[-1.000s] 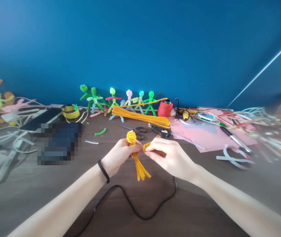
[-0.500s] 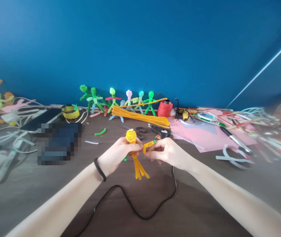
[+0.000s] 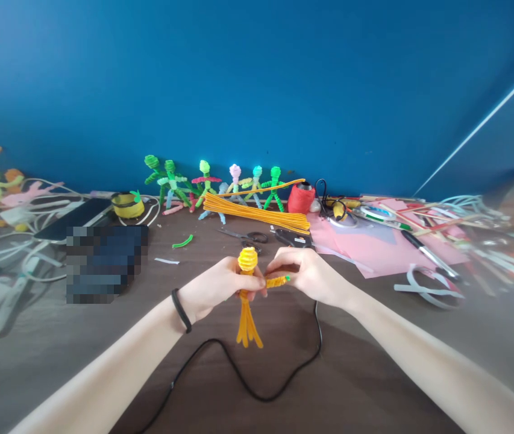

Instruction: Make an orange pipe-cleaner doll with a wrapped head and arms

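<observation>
Upright in front of me is a yellow-orange pipe cleaner figure (image 3: 248, 260) with a coiled round head and several loose strands hanging below. My left hand (image 3: 218, 286) is closed round its body, the thumb pressed just under the head. A coiled orange arm (image 3: 277, 281) with a green tip juts from the body to the right. Bent fingers of my right hand (image 3: 313, 274) are closed about that arm, close to the body. The undersides of those fingertips are partly hidden.
Behind the hands lie scissors (image 3: 254, 238), a black hot glue gun (image 3: 293, 239) and a bundle of orange pipe cleaners (image 3: 257, 212). Several finished figures (image 3: 205, 181) line the blue wall. Pink paper (image 3: 374, 253) is at right, a phone (image 3: 114, 259) at left; a black cable (image 3: 257, 398) crosses in front.
The figure has moved slightly down and right and stands straighter. My right hand's fingers have shifted along its coiled arm, which now points out more level.
</observation>
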Tool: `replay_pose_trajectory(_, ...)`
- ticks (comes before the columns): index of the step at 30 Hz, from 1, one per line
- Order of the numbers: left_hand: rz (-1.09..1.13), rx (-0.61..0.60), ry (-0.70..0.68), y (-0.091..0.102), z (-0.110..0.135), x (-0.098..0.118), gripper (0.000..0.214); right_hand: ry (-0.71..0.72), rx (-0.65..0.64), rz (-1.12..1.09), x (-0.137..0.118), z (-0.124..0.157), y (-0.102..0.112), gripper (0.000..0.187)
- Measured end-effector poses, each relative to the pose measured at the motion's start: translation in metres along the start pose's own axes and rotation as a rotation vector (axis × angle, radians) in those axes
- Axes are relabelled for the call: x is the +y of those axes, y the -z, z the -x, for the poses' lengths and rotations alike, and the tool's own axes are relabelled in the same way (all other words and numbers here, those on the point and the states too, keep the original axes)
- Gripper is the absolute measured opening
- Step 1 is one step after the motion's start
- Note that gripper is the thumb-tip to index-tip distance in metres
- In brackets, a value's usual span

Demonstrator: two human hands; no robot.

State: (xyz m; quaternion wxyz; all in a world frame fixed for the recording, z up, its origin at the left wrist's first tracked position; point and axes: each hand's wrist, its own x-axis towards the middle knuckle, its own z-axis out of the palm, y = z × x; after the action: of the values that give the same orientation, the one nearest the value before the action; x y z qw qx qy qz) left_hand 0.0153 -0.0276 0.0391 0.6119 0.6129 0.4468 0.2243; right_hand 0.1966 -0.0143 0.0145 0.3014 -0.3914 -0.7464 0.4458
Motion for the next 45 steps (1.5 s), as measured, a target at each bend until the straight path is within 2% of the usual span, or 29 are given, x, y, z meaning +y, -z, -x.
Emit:
replay_pose_trajectory(6,-0.029,-0.009,0.023,0.001,-0.001,0.0,0.011,-0.044,-0.101,-0.07,-0.005,0.0,0.006,0.008)
replay_pose_trajectory(10,-0.023,-0.026,0.018,0.001,-0.002,-0.002,0.009,-0.098,-0.17,-0.06,-0.008,0.001,0.009,0.026)
replay_pose_trajectory(13,-0.039,-0.023,0.023,0.001,-0.003,-0.004,0.01,-0.091,-0.216,-0.021,-0.009,0.0,0.008,0.026)
replay_pose_trajectory(17,-0.042,0.017,0.035,0.001,-0.003,-0.003,0.01,-0.003,-0.122,0.124,-0.008,0.0,0.007,0.026)
replay_pose_trajectory(24,-0.031,0.043,0.012,0.005,-0.001,0.001,0.022,0.041,0.015,0.147,-0.003,-0.001,0.01,0.031)
replay_pose_trajectory(28,-0.087,0.05,-0.018,0.008,-0.003,-0.001,0.019,0.043,0.036,0.147,-0.001,-0.003,0.01,0.034)
replay_pose_trajectory(31,-0.117,0.09,-0.043,0.008,-0.004,-0.002,0.018,0.018,0.003,0.081,-0.001,-0.004,0.012,0.033)
replay_pose_trajectory(36,-0.018,0.119,-0.056,0.008,-0.004,-0.001,0.015,-0.03,-0.038,-0.005,-0.002,-0.004,0.015,0.034)
replay_pose_trajectory(41,0.077,0.112,-0.053,0.006,-0.004,-0.001,0.012,-0.039,-0.008,0.026,-0.001,-0.003,0.016,0.033)
replay_pose_trajectory(45,0.07,0.11,-0.053,0.006,-0.003,-0.001,0.012,-0.013,0.011,0.063,0.0,-0.004,0.016,0.034)
